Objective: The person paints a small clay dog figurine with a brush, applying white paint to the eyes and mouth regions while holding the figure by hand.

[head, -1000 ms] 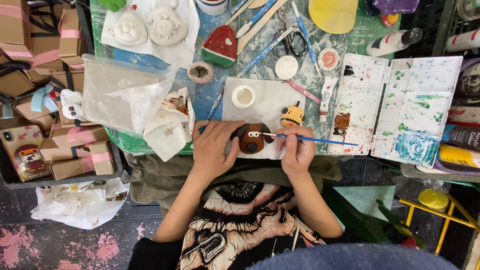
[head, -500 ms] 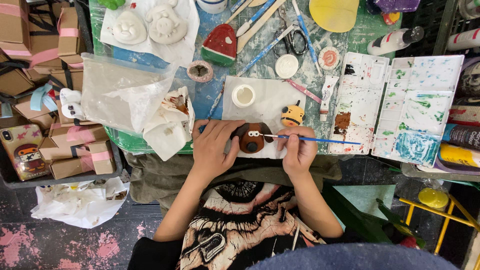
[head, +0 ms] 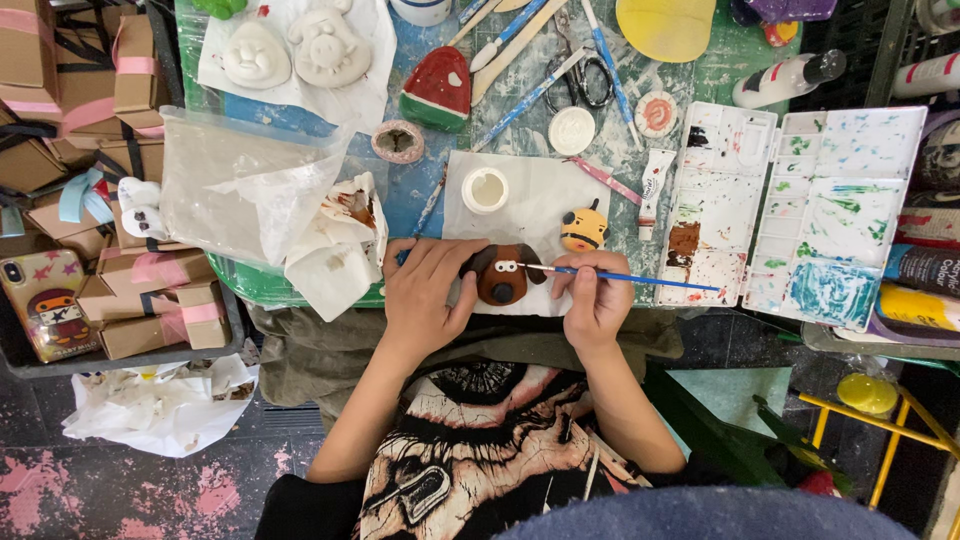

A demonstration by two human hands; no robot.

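A small brown dog-head figure (head: 503, 276) lies on a white sheet (head: 540, 190) at the near edge of the table. My left hand (head: 425, 292) rests flat beside it, fingers touching its left side. My right hand (head: 597, 296) grips a thin blue paintbrush (head: 640, 279), whose tip meets the figure's face by the white eyes. A yellow striped figure (head: 584, 227) stands just beyond my right hand.
Two open paint palettes (head: 790, 215) lie to the right, paint tubes (head: 925, 270) past them. Clear plastic bag (head: 235, 185), stained tissue (head: 340, 240), white plaster figures (head: 290, 50), a watermelon piece (head: 437, 88), scissors (head: 572, 82), brushes behind. Cardboard boxes (head: 90, 150) and a phone (head: 40, 300) at left.
The brush tip has stayed on the figure's face with only tiny shifts. Both hands keep their places.
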